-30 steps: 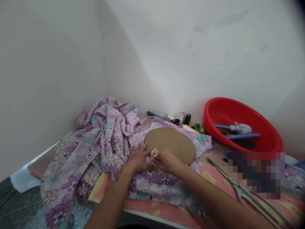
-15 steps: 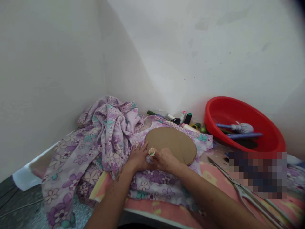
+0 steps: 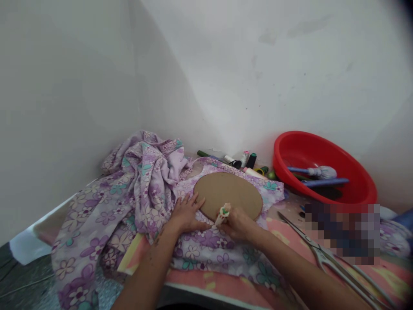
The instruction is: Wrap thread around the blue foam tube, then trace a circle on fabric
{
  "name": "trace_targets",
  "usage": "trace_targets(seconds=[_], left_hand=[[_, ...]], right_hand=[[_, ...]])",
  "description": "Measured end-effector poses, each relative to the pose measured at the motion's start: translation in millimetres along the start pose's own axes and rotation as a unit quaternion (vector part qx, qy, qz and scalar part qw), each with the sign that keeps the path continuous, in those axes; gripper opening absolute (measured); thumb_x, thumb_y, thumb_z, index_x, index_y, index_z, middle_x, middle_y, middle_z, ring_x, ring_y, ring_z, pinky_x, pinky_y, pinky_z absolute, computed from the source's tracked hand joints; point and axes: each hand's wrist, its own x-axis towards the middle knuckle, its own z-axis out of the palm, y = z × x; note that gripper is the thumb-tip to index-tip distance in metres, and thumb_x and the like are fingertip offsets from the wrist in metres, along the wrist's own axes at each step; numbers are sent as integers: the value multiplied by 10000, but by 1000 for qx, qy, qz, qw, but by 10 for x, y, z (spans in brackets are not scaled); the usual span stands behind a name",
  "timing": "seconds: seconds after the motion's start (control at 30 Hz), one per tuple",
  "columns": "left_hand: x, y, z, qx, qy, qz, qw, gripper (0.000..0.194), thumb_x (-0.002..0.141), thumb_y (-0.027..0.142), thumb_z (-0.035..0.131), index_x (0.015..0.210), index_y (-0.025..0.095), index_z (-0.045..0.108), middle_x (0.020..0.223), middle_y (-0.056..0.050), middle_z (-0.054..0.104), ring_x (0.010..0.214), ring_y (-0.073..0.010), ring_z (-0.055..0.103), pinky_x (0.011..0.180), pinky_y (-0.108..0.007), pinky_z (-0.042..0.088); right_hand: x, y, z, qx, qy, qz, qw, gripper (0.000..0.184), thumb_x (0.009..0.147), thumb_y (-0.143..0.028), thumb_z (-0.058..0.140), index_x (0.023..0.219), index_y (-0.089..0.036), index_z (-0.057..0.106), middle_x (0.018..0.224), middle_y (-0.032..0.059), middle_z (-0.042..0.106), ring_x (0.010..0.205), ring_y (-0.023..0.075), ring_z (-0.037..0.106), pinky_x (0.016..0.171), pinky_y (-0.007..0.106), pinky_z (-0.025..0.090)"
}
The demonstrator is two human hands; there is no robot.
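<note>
A brown oval cardboard piece lies flat on purple flowered fabric. My left hand rests with fingers spread on the fabric, its fingertips at the left edge of the oval. In my right hand, closed at the oval's lower edge, is a small whitish stubby piece with a green mark on its top. What kind of thing it is I cannot make out. Its lower end points down to the fabric near my left thumb.
Bunched flowered fabric is heaped at the left. Thread spools line the wall. A red basin with tools inside stands at the right, near large scissors. A blurred patch covers part of the right side.
My right hand has moved right along the oval's lower edge with the whitish piece, away from my left hand. My left thumb now shows stretched out on the fabric.
</note>
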Motion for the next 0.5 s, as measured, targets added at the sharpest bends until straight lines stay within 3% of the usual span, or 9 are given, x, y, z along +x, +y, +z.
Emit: trace_targets(seconds=[0.1,0.27,0.4,0.5], left_hand=[[2,-1,-15,7,-8,3,1000,956,505,799,365,1315,323,188,1417,-53,120,1266,-331,70,982,-524,66],[-2,30,-48,28,-19,-2,999,945,534,782,364,1325,318,139,1420,-60,93,1267,-331,64,978,-530,65],[-42,104,-93,52,-6,14,999,864,597,728,379,1323,326,139,1422,-66,55,1272,-314,41,972,-543,57],[-76,183,-149,83,10,50,995,762,637,685,391,1297,335,241,1423,-46,36,1276,-300,27,978,-536,39]], right_hand=[[-111,68,82,170,81,42,981,133,733,-244,484,806,-159,556,695,32,590,671,151,545,609,240,388],[-294,96,315,385,190,130,893,191,683,-279,555,815,-150,504,698,24,560,656,154,540,593,255,436],[-405,73,409,474,177,147,850,164,671,-280,575,739,-145,510,674,25,566,663,163,549,599,260,437],[-446,43,401,513,159,133,833,165,660,-278,588,720,-137,526,688,43,592,684,178,564,625,275,441]])
